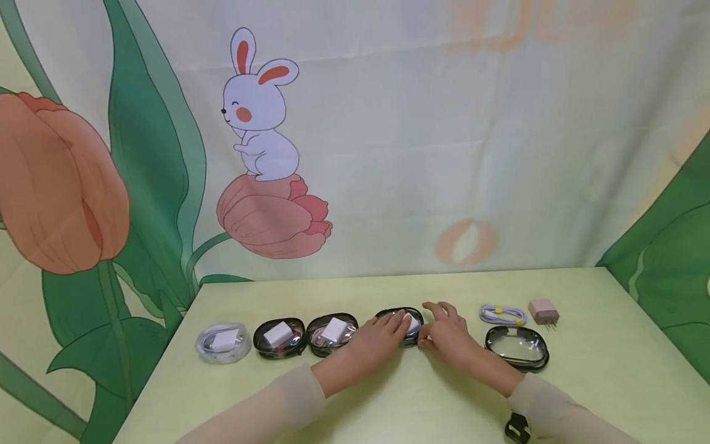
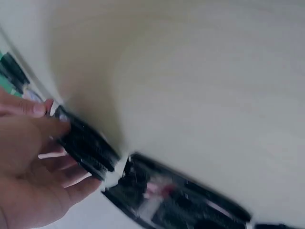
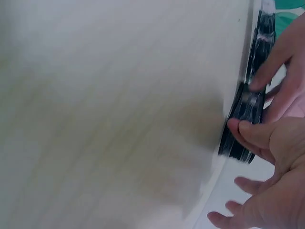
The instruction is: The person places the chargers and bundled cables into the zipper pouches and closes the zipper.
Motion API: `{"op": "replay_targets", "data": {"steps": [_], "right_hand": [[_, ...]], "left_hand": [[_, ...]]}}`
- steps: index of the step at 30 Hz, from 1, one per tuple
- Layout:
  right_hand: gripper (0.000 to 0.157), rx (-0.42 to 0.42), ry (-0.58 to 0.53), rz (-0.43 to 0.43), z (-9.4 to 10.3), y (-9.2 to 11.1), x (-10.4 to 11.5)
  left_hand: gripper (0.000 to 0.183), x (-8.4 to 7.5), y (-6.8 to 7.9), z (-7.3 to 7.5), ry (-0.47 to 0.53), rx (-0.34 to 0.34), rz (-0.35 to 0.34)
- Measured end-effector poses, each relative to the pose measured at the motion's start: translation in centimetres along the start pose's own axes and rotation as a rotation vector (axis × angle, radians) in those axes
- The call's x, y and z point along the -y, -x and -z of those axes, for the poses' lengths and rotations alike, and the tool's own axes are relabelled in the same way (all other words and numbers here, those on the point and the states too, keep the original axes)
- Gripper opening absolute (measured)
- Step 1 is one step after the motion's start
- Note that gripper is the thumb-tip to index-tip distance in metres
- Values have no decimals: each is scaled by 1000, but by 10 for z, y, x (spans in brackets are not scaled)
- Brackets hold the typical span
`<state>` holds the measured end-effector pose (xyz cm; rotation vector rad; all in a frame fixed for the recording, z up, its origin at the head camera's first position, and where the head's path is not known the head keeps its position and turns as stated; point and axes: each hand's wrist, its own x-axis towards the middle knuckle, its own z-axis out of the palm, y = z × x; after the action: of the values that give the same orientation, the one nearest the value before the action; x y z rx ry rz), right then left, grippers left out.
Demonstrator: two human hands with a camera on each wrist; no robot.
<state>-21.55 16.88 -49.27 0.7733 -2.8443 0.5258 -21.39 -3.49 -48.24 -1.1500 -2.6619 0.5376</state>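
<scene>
A small clear pouch with black trim (image 1: 411, 340) lies on the table and has a white charger block (image 1: 413, 324) inside. My left hand (image 1: 383, 336) grips this pouch from its left side, its fingers reaching over the top and partly hiding it. At the pouch's right end, my right hand (image 1: 452, 336) pinches the edge between thumb and forefinger, while its other fingers stand free. In the right wrist view the pinched pouch edge (image 3: 234, 147) shows below the fingertips; whether a zip pull is between them I cannot tell.
To the left lie two black-trimmed pouches (image 1: 318, 343) (image 1: 263, 346) and one white-edged pouch (image 1: 202, 350), each with a white charger. On the right are an open-looking black-trimmed pouch (image 1: 518, 348), a coiled white cable (image 1: 501, 314) with yellow ties and a pink charger (image 1: 543, 311).
</scene>
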Motion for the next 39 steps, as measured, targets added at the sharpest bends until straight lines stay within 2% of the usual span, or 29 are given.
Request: {"op": "replay_targets", "data": {"steps": [5, 9, 13, 17, 22, 31, 39], "right_hand": [[13, 53, -26, 14, 0, -2, -5], [14, 57, -34, 20, 0, -2, -5], [14, 61, -71, -7, -1, -1, 4], [13, 49, -92, -43, -2, -1, 13], [10, 51, -45, -50, -3, -2, 13], [1, 150, -7, 66, 6, 2, -5], [17, 102, 50, 121, 27, 7, -24]], "left_hand": [[54, 8, 3, 0, 35, 22, -44], [57, 10, 2, -3, 100, 80, -86], [55, 6, 4, -4, 144, 137, -63], [52, 5, 6, -1, 133, 153, -50], [54, 8, 7, -4, 153, 161, -45], [60, 9, 10, -10, 136, 111, -72], [61, 11, 14, -10, 154, 86, -77]]}}
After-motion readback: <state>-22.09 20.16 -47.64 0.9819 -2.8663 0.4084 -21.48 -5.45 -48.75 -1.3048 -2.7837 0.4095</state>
